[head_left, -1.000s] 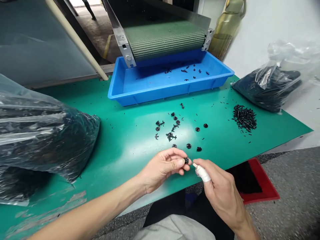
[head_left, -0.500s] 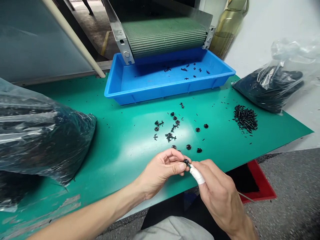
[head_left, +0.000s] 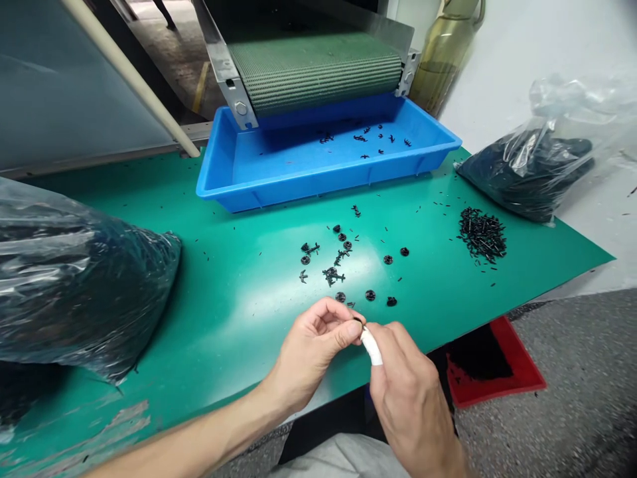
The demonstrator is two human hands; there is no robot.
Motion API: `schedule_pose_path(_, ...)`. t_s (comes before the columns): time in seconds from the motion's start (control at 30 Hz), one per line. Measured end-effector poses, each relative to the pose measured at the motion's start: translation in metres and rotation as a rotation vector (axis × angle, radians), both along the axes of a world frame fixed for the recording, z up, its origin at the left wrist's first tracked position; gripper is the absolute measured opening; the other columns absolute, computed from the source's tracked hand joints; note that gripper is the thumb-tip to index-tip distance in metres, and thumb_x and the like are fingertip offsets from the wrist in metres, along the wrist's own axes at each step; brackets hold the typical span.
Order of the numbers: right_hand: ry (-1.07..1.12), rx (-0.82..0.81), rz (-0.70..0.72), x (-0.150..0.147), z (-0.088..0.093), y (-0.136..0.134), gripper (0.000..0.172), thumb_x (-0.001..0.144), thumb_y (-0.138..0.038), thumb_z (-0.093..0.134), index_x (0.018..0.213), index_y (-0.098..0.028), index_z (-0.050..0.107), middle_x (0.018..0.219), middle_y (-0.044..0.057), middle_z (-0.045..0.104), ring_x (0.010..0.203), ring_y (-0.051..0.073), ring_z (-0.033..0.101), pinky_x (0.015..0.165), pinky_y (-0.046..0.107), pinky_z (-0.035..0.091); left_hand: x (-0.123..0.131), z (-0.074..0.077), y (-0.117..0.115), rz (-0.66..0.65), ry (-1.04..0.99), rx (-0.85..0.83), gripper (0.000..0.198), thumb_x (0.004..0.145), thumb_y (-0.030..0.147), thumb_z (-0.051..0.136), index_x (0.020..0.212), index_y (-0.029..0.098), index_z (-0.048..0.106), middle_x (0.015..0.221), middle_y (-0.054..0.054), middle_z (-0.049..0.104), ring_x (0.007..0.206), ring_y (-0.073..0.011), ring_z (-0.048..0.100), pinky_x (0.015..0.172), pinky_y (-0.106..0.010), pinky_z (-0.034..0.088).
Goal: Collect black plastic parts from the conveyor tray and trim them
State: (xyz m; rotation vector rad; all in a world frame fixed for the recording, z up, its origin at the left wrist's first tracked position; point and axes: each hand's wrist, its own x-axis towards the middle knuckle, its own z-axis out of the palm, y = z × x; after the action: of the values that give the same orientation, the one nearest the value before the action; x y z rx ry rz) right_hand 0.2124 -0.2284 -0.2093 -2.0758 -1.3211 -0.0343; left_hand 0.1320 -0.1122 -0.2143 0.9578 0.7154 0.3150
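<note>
Green anti-static mat [head_left: 233, 318] on this bench, and the left hand [head_left: 311, 348] has a small black plastic part [head_left: 357, 320] pinched in a narrow grip between thumb and forefinger, right at the fingertips, so most of it is hidden. The right hand [head_left: 411, 405] is curled in just beside it, with a white-taped finger [head_left: 371, 346] pressed up near the left fingertips; honestly can't tell if that hand is holding anything. Just ahead of the hands, the mat has loose black discs [head_left: 369, 295] and little black cross-shaped pieces [head_left: 332, 274], with a heap of thin black pins [head_left: 482, 234] off to the right. Further back there's a blue plastic tray [head_left: 318, 189] with a few black pieces [head_left: 361, 138] in it, right under the end of a green woven conveyor belt [head_left: 313, 73]. Clear plastic bags of black parts sit on the left [head_left: 74, 285] and right [head_left: 527, 176] of the mat.
</note>
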Motion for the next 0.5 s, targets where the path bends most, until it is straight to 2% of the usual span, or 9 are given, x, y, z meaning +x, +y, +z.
schedule_pose_path(0.1, 0.157, 0.065, -0.065, -0.003, -0.005, 0.004, 0.027, 0.098, -0.017, 0.035, 0.094, -0.019, 0.061, 0.075, 0.003, 0.058, 0.062, 0.014, 0.058, 0.057, 0.026, 0.046, 0.000, -0.002, -0.002, 0.045, 0.023, 0.028, 0.018, 0.069, 0.031, 0.079, 0.073, 0.024, 0.063, 0.086, -0.001, 0.067, 0.074, -0.0145, 0.060, 0.078, -0.034, 0.050)
schedule_pose_path(0.2, 0.229, 0.045, -0.089, 0.011, -0.012, -0.001, 0.026, 0.098, -0.019, 0.037, 0.102, -0.020, 0.063, 0.082, 0.003, 0.061, 0.070, 0.014, 0.061, 0.063, 0.025, 0.047, 0.001, -0.003, -0.002, 0.069, 0.032, 0.002, 0.021, 0.071, 0.032, 0.078, 0.084, 0.025, 0.064, 0.089, -0.001, 0.066, 0.076, -0.0159, 0.062, 0.079, -0.035, 0.051)
schedule_pose_path(0.3, 0.138, -0.035, -0.217, 0.035, -0.018, -0.007, 0.027, 0.096, -0.026, 0.043, 0.116, -0.019, 0.060, 0.095, 0.007, 0.063, 0.083, 0.019, 0.063, 0.070, 0.029, 0.048, 0.001, -0.001, -0.001, 0.006, 0.038, -0.006, 0.018, 0.078, 0.032, 0.071, 0.091, 0.023, 0.063, 0.088, -0.003, 0.065, 0.075, -0.0158, 0.062, 0.076, -0.033, 0.049)
schedule_pose_path(0.37, 0.118, -0.113, -0.235, 0.048, -0.018, -0.007, 0.029, 0.095, -0.028, 0.047, 0.119, -0.020, 0.061, 0.099, 0.008, 0.063, 0.086, 0.020, 0.063, 0.073, 0.031, 0.048, 0.001, 0.002, 0.001, -0.073, 0.036, 0.006, 0.012, 0.084, 0.029, 0.063, 0.091, 0.020, 0.063, 0.085, -0.004, 0.066, 0.069, -0.0130, 0.058, 0.071, -0.030, 0.046)
schedule_pose_path(0.5, 0.299, -0.149, -0.174, 0.057, -0.008, 0.000, 0.019, 0.092, -0.028, 0.049, 0.097, -0.022, 0.066, 0.094, 0.004, 0.065, 0.080, 0.018, 0.062, 0.067, 0.028, 0.047, 0.001, 0.005, 0.003, -0.099, -0.001, -0.061, 0.016, 0.090, 0.031, 0.056, 0.098, 0.018, 0.062, 0.091, -0.004, 0.064, 0.070, -0.0103, 0.052, 0.062, -0.025, 0.040)
